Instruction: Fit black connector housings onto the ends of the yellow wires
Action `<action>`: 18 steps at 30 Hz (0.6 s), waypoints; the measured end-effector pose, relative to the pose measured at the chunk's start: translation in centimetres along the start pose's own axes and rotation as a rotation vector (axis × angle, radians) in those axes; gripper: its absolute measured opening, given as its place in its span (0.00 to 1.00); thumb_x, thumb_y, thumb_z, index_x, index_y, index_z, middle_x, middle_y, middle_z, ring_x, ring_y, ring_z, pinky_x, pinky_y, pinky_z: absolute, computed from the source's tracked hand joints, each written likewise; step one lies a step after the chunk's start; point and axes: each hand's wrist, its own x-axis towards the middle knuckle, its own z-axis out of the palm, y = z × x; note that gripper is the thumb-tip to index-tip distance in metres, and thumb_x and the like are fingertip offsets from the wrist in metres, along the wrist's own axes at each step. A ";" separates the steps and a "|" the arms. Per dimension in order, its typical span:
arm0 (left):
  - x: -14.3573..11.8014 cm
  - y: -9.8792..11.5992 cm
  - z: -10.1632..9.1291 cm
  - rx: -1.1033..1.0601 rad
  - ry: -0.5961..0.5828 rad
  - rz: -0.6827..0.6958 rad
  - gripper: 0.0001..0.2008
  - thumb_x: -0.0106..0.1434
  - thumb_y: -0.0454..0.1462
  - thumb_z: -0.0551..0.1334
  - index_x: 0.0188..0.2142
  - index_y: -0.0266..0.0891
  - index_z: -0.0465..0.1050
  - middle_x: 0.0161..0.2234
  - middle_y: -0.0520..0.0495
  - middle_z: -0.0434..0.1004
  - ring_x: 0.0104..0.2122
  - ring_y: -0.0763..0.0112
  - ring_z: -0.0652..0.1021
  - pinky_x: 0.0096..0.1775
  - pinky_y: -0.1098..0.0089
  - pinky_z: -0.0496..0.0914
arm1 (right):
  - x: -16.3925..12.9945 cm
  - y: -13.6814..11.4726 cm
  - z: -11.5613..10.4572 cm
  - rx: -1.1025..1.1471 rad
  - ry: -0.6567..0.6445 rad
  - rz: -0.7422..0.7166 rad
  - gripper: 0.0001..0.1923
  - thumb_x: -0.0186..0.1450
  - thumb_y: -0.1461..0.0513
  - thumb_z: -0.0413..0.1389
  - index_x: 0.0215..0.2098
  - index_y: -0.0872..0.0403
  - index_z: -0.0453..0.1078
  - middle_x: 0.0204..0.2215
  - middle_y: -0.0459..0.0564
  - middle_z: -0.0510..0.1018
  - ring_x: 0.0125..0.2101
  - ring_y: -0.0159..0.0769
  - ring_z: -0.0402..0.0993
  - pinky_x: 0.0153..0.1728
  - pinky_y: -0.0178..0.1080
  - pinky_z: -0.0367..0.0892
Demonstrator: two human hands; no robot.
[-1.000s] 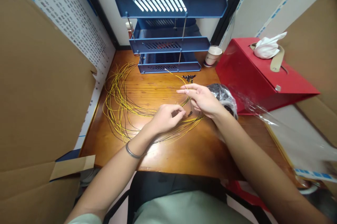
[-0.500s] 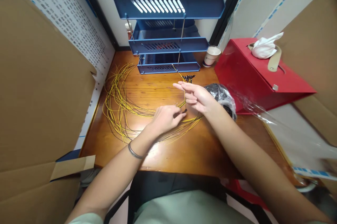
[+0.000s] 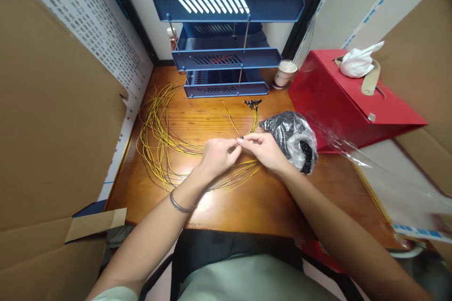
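My left hand and my right hand meet fingertip to fingertip over the wires. Both are closed in a pinch at a small black connector-like piece, mostly hidden by the fingers. From that spot a single thin yellow wire rises toward the back left. Beneath and left of my hands curves a loose coil of yellow and black wires. Its far ends carry a cluster of small black tips, lying just beyond my right hand. A clear plastic bag of black pieces sits right of my right hand.
A blue tiered tray rack stands at the back of the wooden table. Beside it are a paper cup and a small bottle. A red tissue box is on the right; cardboard walls the left.
My right hand has come down and toward me, from spread fingers by the wire to a pinch against my left fingertips. The single wire's free end has swung left, and the bag is more exposed.
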 end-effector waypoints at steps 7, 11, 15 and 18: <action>0.2 0.0 -0.6 0.045 -0.070 0.035 0.18 0.71 0.42 0.58 0.28 0.39 0.79 0.27 0.46 0.82 0.25 0.71 0.76 0.31 0.71 0.60 | -0.3 0.7 0.9 0.204 0.136 0.064 0.20 0.54 0.47 0.68 0.25 0.55 0.77 0.16 0.41 0.66 0.17 0.24 0.54 0.17 0.32 0.50; 0.4 -0.3 -1.4 0.139 -0.180 0.063 0.18 0.71 0.45 0.58 0.30 0.40 0.80 0.28 0.46 0.83 0.28 0.69 0.78 0.30 0.71 0.59 | -0.3 0.6 0.7 0.273 0.250 0.081 0.21 0.53 0.46 0.69 0.27 0.55 0.75 0.15 0.36 0.58 0.15 0.22 0.43 0.15 0.32 0.40; 0.5 -0.6 -2.0 0.188 -0.216 0.073 0.18 0.72 0.46 0.57 0.34 0.41 0.81 0.31 0.45 0.84 0.30 0.67 0.80 0.30 0.70 0.61 | -0.2 0.6 -0.2 0.338 0.342 0.095 0.22 0.52 0.46 0.69 0.31 0.55 0.75 0.14 0.33 0.51 0.15 0.22 0.40 0.15 0.32 0.36; 0.6 -0.6 -2.3 0.233 -0.243 0.063 0.18 0.73 0.45 0.56 0.35 0.41 0.82 0.33 0.45 0.85 0.32 0.65 0.81 0.30 0.70 0.61 | -0.1 0.7 -0.9 0.355 0.381 0.099 0.21 0.51 0.47 0.70 0.31 0.56 0.76 0.13 0.33 0.50 0.15 0.22 0.40 0.16 0.32 0.36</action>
